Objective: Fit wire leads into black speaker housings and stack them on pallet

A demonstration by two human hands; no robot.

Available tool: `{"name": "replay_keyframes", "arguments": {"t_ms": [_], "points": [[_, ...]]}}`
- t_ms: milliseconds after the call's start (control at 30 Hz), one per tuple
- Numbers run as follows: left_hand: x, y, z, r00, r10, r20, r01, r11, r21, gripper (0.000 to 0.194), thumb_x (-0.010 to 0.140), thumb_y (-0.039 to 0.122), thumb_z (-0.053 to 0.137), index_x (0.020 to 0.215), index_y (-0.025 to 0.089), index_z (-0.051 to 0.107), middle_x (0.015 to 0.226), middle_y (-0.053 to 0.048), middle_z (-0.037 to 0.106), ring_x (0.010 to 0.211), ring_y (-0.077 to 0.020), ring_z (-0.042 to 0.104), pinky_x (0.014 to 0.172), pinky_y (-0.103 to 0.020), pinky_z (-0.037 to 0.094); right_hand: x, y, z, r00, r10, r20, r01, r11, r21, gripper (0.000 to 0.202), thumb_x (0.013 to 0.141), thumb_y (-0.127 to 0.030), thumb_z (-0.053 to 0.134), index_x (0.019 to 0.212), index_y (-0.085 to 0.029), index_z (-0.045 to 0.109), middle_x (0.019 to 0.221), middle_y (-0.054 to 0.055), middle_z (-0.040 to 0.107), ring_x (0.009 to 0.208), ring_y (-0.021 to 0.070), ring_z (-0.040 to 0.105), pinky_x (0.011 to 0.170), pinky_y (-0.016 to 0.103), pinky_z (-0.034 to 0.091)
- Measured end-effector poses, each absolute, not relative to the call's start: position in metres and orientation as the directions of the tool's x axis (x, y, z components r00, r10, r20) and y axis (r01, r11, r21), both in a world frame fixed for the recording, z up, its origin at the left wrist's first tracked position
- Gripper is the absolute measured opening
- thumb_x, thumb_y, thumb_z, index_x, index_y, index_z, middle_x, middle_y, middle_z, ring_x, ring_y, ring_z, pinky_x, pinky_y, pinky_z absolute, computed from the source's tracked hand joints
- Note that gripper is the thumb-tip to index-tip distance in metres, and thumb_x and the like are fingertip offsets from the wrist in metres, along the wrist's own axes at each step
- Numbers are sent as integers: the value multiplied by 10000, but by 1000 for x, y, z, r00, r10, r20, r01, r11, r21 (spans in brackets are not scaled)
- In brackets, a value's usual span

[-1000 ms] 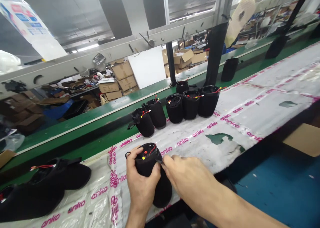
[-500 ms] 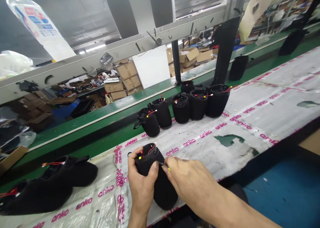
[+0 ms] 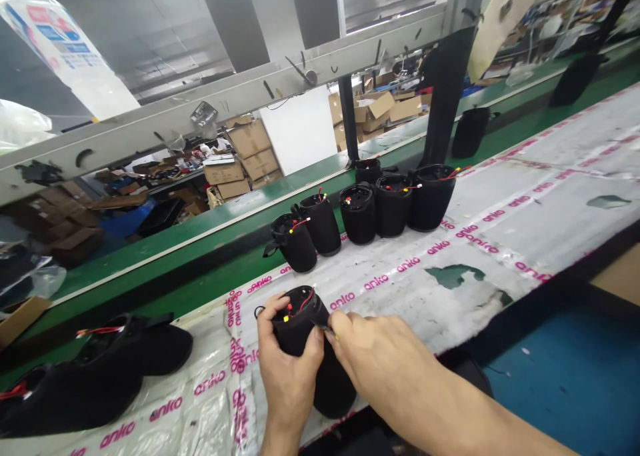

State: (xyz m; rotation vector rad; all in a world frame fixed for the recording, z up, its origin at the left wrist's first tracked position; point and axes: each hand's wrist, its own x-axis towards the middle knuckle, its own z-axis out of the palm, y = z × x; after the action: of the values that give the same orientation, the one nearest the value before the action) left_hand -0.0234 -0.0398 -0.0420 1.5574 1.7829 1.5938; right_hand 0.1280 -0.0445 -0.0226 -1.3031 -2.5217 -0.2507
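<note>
A black fabric-covered cylinder (image 3: 336, 383) stands tilted near the front edge of the table, its open top showing red wires and yellow and red connectors. My left hand (image 3: 290, 369) is wrapped round its upper part, fingers at the rim and thumb on the front. Against the cylinder's right side, just below the rim, my right hand (image 3: 373, 349) pinches a small thin tool (image 3: 323, 327), its dark tip touching the fabric. Most of the tool is hidden in the fingers; a bit of yellow shows.
Several similar black cylinders (image 3: 357, 216) stand upright behind. More black cylinders (image 3: 100, 383) lie at the left. The table has a white plastic cover (image 3: 400, 289) printed in pink, torn in places. Behind it runs a green conveyor (image 3: 200, 243), with a metal beam (image 3: 240, 86) above.
The view has shifted slightly. My left hand still holds the cylinder, and my right hand stays at its side with the tool; the cylinder's top has turned or tilted a little.
</note>
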Motion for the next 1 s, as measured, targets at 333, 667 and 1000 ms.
{"name": "replay_keyframes", "arguments": {"t_ms": [333,667,1000], "points": [[-18,-42,-48,-372,773,515,573,-246,782,404,680,275,696,1058,267,553,1213,-50,581,1149,-278,569,1024,-452,437,134,-49,-2,-540,818,199,813,568,-128,236,811,-6,548,896,-222,587,723,-15,602,552,206,620,473,345,320],[-19,-40,-50,-410,751,517,569,-232,789,401,695,290,718,1057,262,547,1217,-53,567,1155,-276,554,1012,-431,428,124,-41,14,-541,835,103,817,551,-168,286,681,-19,661,914,-176,610,708,-1,644,523,200,625,435,319,311],[-49,-28,-55,-470,819,328,328,-183,927,516,735,507,714,1149,238,563,1104,-38,634,1027,-253,624,947,-394,470,120,-44,-38,-308,800,514,777,524,-350,132,1022,-227,440,895,-237,475,641,-27,591,514,210,615,485,338,267]]}}
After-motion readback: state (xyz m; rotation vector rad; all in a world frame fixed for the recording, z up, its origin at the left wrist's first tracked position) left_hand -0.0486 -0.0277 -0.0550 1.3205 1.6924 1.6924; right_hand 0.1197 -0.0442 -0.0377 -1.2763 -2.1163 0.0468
